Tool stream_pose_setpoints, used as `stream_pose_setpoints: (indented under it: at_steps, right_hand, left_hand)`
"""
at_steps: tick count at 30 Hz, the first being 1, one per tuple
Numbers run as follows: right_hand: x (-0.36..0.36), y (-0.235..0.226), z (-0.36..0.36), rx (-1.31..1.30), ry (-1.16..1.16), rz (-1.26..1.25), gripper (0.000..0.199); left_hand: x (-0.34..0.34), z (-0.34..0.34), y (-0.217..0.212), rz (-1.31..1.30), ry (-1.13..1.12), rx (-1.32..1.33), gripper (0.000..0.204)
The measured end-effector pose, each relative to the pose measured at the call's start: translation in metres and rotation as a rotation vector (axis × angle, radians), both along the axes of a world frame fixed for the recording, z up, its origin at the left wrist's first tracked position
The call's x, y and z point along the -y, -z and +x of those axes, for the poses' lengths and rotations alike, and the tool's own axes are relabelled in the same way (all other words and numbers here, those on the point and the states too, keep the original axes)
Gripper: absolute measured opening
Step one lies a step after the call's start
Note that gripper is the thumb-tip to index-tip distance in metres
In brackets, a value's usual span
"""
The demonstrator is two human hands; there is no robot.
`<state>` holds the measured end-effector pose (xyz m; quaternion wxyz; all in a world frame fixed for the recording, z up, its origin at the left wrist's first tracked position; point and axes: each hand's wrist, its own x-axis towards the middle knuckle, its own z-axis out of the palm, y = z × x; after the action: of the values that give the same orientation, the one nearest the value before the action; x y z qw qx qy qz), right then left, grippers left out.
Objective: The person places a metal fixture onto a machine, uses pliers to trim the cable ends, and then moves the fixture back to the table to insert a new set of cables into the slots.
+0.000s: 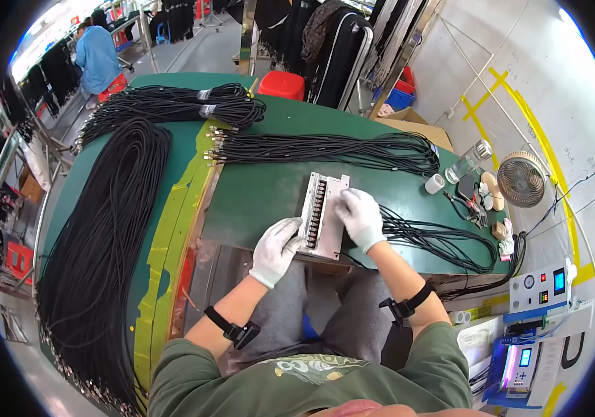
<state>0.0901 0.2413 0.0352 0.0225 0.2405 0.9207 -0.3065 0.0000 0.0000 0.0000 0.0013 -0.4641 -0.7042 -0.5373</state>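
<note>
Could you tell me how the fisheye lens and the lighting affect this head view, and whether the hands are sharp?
In the head view, the green table edge bows and black corners ring the frame; lighting is even and soft, with bright washout at the upper left; the left hand and right hand, both in white gloves, look reasonably sharp on the metal fixture; the small fan near the rim looks stretched.

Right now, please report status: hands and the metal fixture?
Left hand holds metal fixture. Right hand on its top. Black cables beside right.
</note>
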Motion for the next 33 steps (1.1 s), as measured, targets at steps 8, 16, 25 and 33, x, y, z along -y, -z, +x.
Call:
stream_pose_setpoints:
  at_steps: [8,16,25,33]
  right_hand:
    - [0.027,0.016,-0.051,-0.168,-0.197,0.746,0.078]
    - [-0.004,0.027,-0.085,-0.195,-0.124,0.699,0.08]
    - [0.06,0.009,0.008,-0.398,-0.363,0.442,0.079]
    - [0.06,-0.016,0.204,-0.497,0.226,-0.333,0.058]
  left_hand:
    - [-0.021,-0.021,-0.002,0.062,-0.029,0.146,0.044]
    - [-0.013,-0.015,-0.003,-0.023,-0.02,0.055,0.046]
    - [-0.028,-0.021,0.012,0.071,0.061,0.448,0.037]
    - [-0.058,-0.059,0.025,-0.181,0.096,0.137,0.049]
